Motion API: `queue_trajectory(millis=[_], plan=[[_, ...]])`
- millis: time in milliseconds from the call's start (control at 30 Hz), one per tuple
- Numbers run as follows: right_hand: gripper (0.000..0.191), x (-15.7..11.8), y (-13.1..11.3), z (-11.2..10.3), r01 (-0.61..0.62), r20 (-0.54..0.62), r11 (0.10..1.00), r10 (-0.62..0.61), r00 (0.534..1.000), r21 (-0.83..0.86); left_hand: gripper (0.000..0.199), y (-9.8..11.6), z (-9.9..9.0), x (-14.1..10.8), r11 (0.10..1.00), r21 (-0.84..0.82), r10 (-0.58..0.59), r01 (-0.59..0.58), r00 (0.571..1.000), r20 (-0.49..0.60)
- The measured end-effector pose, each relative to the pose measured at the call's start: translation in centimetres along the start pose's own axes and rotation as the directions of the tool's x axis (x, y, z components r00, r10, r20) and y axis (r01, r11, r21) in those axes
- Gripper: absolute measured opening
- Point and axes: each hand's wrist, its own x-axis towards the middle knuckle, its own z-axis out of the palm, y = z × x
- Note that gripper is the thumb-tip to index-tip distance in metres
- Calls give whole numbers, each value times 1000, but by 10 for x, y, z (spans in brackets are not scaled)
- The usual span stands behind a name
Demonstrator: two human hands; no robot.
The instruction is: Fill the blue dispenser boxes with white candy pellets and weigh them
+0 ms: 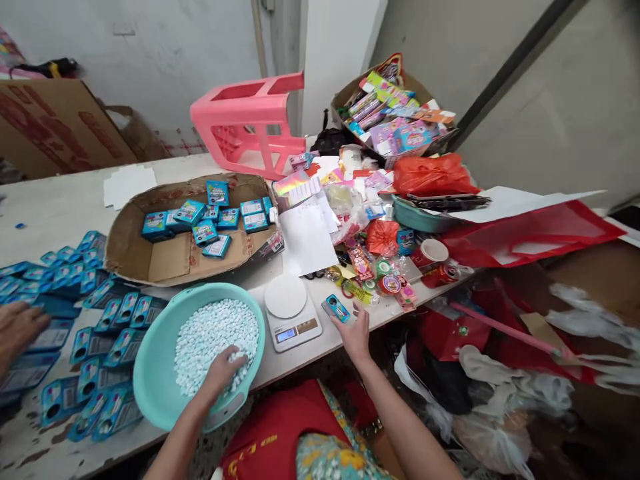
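My left hand [226, 367] is in the turquoise basin [150, 363], its fingers curled at the pale blue and white pieces [215, 333]; what they hold, if anything, is hidden. To the right, my right hand [356, 330] holds a small blue box [336, 308] above the table's front edge. Between the hands stands a white digital scale [293, 327] with a bare round plate. Many blue boxes [120, 313] stand in rows left of the basin. Behind it, a cut-down cardboard box [170, 260] holds several more blue boxes [205, 231].
Another person's hand [20, 330] is over the boxes at far left. A pink stool [250, 110] lies on its side at the back. Papers [307, 237], sweets, a paper cup [434, 251] and a full carton [345, 100] crowd the right. Plastic bags [495, 427] lie below.
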Motion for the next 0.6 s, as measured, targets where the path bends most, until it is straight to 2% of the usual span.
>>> queue_trajectory(millis=[33,67,133,233,300,367,433,500,600], plan=[[65,9,-1,1,10,33,1000,-10,999,-10,27,4,-4,-2,981,-187,-47,47,999,5],[60,17,-2,0,17,76,1000,-15,997,-16,25,7,-9,-5,918,-387,-83,89,996,32],[50,29,-6,-4,27,157,999,-24,987,-18,19,13,-18,-10,695,-704,-103,146,989,104],[47,33,-32,-14,67,178,997,-70,981,24,21,19,-25,-9,371,-910,-96,183,983,158],[44,25,-64,-17,135,196,984,-156,968,114,30,22,-26,-2,238,-952,-128,191,978,165],[40,8,-101,-13,171,284,956,-237,929,238,33,28,-30,5,180,-967,-162,182,975,153],[37,-14,-137,1,155,380,930,-283,881,334,31,40,-43,7,147,-978,-142,145,982,124],[35,-39,-164,20,167,426,907,-336,840,386,31,57,-63,-1,102,-992,-74,76,995,69],[32,-72,-189,53,286,448,887,-435,781,362,31,89,-92,-22,78,-995,39,-59,998,-56]])
